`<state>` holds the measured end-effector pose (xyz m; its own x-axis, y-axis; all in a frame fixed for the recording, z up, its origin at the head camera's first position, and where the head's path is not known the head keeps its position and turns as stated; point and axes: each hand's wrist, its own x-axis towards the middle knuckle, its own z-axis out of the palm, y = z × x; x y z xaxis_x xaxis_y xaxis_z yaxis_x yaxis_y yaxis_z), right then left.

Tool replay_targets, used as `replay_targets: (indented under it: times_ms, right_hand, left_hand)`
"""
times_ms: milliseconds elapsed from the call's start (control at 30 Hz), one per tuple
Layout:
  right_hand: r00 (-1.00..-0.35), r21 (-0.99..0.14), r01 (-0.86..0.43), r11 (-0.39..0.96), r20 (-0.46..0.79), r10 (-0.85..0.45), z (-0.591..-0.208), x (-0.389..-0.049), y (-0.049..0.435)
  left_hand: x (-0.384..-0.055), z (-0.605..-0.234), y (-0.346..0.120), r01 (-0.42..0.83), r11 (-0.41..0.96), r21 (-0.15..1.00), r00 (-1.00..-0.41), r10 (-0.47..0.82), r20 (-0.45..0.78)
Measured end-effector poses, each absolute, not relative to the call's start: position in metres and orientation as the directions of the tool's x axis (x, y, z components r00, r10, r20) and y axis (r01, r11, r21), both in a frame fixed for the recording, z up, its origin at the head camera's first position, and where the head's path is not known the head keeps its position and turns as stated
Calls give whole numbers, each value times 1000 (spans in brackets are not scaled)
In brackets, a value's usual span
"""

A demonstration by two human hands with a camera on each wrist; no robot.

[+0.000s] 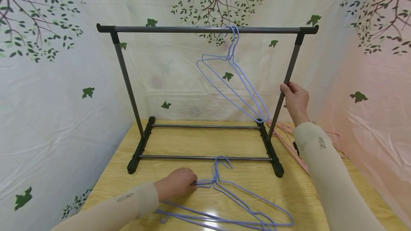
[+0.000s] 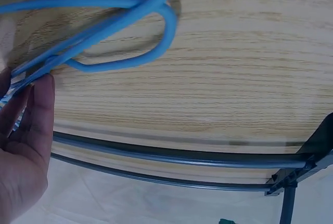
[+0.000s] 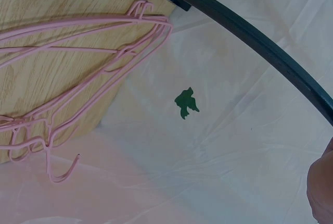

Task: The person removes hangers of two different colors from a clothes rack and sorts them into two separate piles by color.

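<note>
My left hand (image 1: 178,184) pinches blue wire hangers (image 1: 239,197) by their upper arms, close to the hooks, over the table's front. In the left wrist view, thumb and fingers close on the blue wires (image 2: 112,28). My right hand (image 1: 296,99) grips the right upright (image 1: 290,67) of a dark clothes rack (image 1: 192,30); in the right wrist view only the edge of that hand (image 3: 321,185) shows. Two or so blue hangers (image 1: 232,76) hang from the rack's top bar, right of its middle. How many hangers the left hand holds I cannot tell.
Pink hangers (image 3: 83,86) lie in a pile on the wooden table (image 1: 205,142), right of the rack and partly behind my right forearm. The rack's black feet (image 1: 137,156) stand on the table. A leaf-patterned cloth (image 1: 179,92) hangs behind it.
</note>
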<state>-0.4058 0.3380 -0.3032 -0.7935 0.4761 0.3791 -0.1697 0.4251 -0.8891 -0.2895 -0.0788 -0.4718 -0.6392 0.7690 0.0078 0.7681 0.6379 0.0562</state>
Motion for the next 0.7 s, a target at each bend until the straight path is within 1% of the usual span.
replay_targets:
  times_ms: [133, 300, 433, 500, 533, 700]
  right_hand:
    - [-792, -887, -182, 425, 388, 471, -304, -406, 338]
    - [-791, -887, -189, 421, 391, 471, -304, -405, 337]
    - [-787, -885, -188, 427, 395, 473, -305, -406, 338]
    - [-784, -884, -187, 428, 397, 477, -305, -406, 339]
    - [-784, -885, -186, 428, 396, 478, -305, -406, 339]
    - [-787, -887, -177, 427, 388, 479, -304, -405, 338]
  left_hand:
    - [-290, -472, -80, 768, 640, 20, -640, 768, 0]
    - [-287, -469, -80, 771, 636, 19, -636, 772, -29]
    - [-288, -469, -80, 802, 597, 17, -597, 802, -27]
    - [-289, -470, -80, 805, 593, 24, -592, 805, -33]
    - [-289, -470, -81, 804, 594, 23, -593, 804, -29]
    - [-292, -463, -85, 753, 655, 71, -654, 756, -38]
